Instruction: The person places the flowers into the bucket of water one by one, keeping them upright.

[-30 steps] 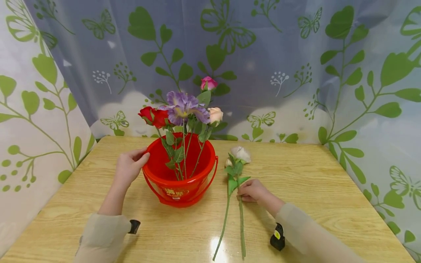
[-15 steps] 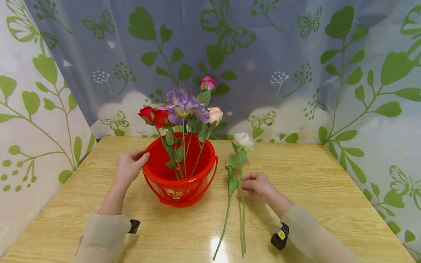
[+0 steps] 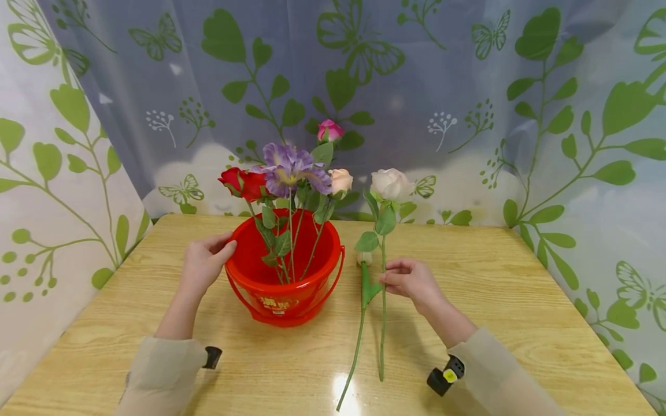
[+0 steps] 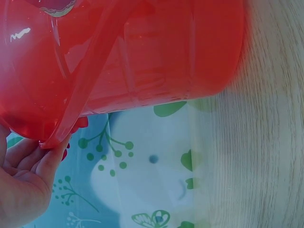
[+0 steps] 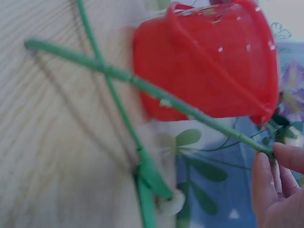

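My left hand point(image 3: 204, 264) grips the rim of a red bucket point(image 3: 283, 309) on its left side, thumb and fingers pinching the edge. My right hand point(image 3: 413, 284) pinches the green stem of a white rose point(image 3: 391, 185), raised nearly upright to the right of the bucket. In the right wrist view this stem point(image 5: 156, 92) slants across, apart from the table at its near part. On the table beside it lies another flower with a pale bud point(image 3: 365, 256) and a long green stem. Inside the bucket stand a red rose point(image 3: 252, 186), a purple flower point(image 3: 288, 170), a peach rose point(image 3: 340, 182) and a pink rose point(image 3: 330, 132).
The wooden table point(image 3: 499, 323) extends to a curtain point(image 3: 447, 75) printed with leaves and butterflies, at the back and both sides. The bucket's red handle point(image 3: 338, 283) hangs down at its front. Each wrist wears a dark camera strap.
My right hand has lifted the white rose from the table and tilted its bloom up toward the curtain. The pale-bud flower stays lying there. My left hand keeps its hold on the rim.
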